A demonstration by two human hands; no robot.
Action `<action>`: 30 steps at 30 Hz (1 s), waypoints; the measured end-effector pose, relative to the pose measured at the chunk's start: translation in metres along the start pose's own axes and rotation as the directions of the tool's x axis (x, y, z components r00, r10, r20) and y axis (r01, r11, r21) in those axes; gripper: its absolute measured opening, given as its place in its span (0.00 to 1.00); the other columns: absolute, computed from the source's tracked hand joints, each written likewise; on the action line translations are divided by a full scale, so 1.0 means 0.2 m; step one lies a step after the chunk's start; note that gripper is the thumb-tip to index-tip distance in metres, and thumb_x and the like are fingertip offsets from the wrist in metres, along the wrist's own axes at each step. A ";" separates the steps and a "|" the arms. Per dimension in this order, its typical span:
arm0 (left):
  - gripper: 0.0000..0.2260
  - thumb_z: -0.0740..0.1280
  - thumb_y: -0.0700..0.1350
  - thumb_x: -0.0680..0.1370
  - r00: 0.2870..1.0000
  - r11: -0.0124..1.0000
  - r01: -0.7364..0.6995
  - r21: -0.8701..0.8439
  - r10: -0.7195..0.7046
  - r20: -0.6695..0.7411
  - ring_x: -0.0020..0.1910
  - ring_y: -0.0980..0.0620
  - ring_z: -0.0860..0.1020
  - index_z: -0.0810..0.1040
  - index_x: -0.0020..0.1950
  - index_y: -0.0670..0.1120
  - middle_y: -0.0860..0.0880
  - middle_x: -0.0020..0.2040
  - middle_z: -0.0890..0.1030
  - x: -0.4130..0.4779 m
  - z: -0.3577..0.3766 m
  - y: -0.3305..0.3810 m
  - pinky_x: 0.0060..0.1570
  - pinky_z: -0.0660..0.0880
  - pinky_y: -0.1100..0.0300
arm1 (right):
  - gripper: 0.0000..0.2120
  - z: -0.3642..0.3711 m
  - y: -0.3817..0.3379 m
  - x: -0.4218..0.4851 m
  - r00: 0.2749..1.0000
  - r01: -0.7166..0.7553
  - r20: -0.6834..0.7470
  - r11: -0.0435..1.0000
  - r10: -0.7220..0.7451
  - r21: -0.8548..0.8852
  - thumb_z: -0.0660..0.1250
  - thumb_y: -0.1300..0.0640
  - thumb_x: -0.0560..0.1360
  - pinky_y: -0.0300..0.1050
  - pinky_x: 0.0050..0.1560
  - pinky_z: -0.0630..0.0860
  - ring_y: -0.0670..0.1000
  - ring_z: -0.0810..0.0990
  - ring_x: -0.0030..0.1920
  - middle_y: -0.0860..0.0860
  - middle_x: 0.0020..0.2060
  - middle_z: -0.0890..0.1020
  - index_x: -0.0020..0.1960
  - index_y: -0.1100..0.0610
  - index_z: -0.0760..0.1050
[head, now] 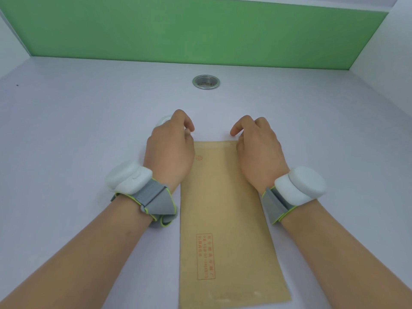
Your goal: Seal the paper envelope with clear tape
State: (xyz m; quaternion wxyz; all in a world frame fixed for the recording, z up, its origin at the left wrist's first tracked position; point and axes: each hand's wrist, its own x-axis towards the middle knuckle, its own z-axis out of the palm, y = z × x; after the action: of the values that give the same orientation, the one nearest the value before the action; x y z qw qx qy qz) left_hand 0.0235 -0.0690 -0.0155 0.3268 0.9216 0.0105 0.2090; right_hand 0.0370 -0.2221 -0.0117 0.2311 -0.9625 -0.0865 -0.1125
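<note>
My left hand (170, 150) and right hand (256, 148) rest on the envelope's (223, 208) far corners, fingers curled, holding nothing. It lies long, pointing away from me. The tape roll (163, 122) peeks out just past my left hand.

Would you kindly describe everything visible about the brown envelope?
The envelope is a long tan kraft-paper one lying flat on the pale table, its length running away from the person. Red printed characters sit in a box near its near left side. The left hand and right hand rest at its far corners.
</note>
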 end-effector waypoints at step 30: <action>0.19 0.64 0.48 0.73 0.985 0.846 0.093 -0.526 -0.003 0.171 0.27 0.55 0.56 0.57 0.27 0.49 0.54 0.25 0.56 0.03 -0.07 -0.03 0.29 0.56 0.61 | 0.06 0.01 -0.03 0.01 0.987 0.148 0.027 0.965 -0.157 0.214 0.59 0.53 0.77 0.41 0.39 0.66 0.49 0.74 0.39 0.50 0.42 0.75 0.49 0.53 0.71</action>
State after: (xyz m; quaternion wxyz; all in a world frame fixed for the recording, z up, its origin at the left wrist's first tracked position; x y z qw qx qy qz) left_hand 0.0239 -0.0560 -0.0074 0.5739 0.8085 -0.0515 0.1192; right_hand 0.0375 -0.2162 -0.0114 0.3209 -0.9252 -0.1769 -0.0989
